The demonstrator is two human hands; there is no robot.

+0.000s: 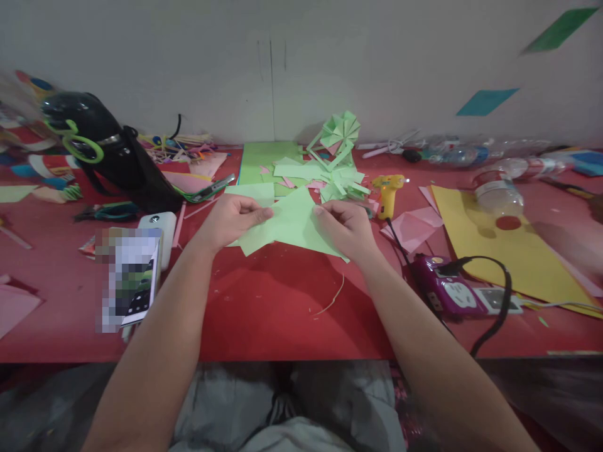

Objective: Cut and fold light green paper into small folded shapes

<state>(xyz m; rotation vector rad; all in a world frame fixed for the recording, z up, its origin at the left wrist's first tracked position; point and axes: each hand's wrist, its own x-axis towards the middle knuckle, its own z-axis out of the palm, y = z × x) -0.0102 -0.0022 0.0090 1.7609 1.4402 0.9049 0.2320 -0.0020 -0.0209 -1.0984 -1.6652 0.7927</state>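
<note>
Left hand [230, 223]: thumb and fingers closed together, pinching the left part of the pale green paper [299, 220].
Right hand [351, 229]: thumb and fingers likewise closed on the right part, the thumb lying on the upper face.
Hands, counted: two, well apart, with the middle of the paper spanning the gap between them.
Paper's place: held over the red worktop [282, 307], in front of the person, near the folded green pieces.
Paper's look: flat in the middle, angled at the edges, with pointed corners; one flap hangs toward the person beside the left fingers. Whether this is one folded sheet or two overlapping ones, I cannot tell.
Green paper flower [342, 132]: one, pleated, standing at the back against the wall [188, 63].
Glue gun [389, 194]: one, yellow, just beyond the right hand.
Purple socket block [447, 289]: one, a black plug in it, right of the right forearm.
Phone [141, 276]: one, left of the left forearm, its screen partly pixelated.
Black bottle [108, 144]: one, tilted, at the left.
Yellow sheets [499, 251]: at the right; number unclear.
Wall squares: two, one green [563, 29], one teal [487, 102].
Pale strand [338, 292]: one, curved, near the right forearm.
</note>
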